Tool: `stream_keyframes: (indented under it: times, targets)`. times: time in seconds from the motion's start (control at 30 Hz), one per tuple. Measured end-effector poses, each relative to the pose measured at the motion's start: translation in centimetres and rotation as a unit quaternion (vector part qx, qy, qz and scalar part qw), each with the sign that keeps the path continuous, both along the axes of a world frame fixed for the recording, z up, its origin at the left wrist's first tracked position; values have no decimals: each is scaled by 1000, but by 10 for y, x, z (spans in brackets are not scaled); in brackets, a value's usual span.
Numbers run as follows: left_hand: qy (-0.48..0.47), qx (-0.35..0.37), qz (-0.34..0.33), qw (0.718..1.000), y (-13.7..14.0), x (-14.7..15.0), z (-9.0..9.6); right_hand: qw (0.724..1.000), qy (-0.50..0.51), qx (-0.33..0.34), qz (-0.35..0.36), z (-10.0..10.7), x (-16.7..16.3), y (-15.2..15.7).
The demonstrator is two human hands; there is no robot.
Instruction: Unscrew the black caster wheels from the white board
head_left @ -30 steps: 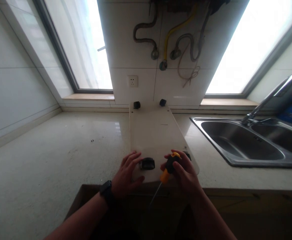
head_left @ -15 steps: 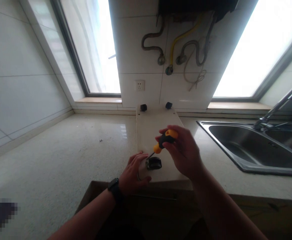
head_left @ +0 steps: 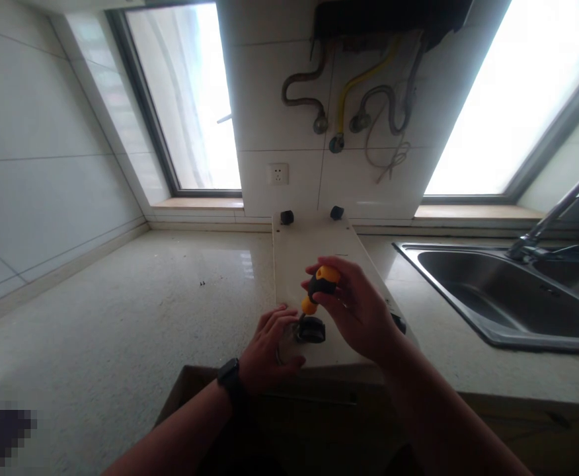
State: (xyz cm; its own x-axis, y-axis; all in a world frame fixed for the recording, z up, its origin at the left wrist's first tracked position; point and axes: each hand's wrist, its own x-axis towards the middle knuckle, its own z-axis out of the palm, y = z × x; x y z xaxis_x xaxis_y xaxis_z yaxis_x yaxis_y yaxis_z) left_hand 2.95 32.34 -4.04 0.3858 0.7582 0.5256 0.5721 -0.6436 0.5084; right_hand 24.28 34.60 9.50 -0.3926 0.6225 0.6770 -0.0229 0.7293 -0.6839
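Observation:
My right hand [head_left: 356, 307] is closed around the handle of a yellow and black screwdriver [head_left: 320, 285]. The screwdriver is tilted, its short shaft pointing down at the mounting plate of a black caster wheel [head_left: 312, 330]; the exact contact of its tip cannot be made out. Beside that caster my left hand [head_left: 268, 347] lies on a white panel [head_left: 302, 248], fingers stretched out and thumb apart, with a dark watch on the wrist. Two more caster wheels, one far left [head_left: 287, 217] and one far right [head_left: 337, 212], stand at the panel's far end. Another caster [head_left: 398, 323] is partly hidden by my right forearm.
Small dark screws [head_left: 202, 283] lie on the speckled countertop [head_left: 170, 304] left of the panel. A steel sink [head_left: 468, 291] with a faucet [head_left: 542, 228] is at the right. On the back wall are a socket [head_left: 277, 174] and pipes [head_left: 342, 106]. The counter's front edge runs below my hands.
My right hand and the screwdriver handle have shifted slightly left, and the screwdriver stands more upright. The right near caster now shows past my forearm. My left hand stays beside the caster.

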Motion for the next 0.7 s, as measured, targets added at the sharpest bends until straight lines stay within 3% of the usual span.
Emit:
stream_keyframes:
  times: [0.37,0.7]
  targets:
    - [3,7,3,1000,0,0,1,999,-39,15,-22,4,-5,-2]
    - [2,7,-2,1000,-1,0,2,993,-111,12,41,18,3,-6]
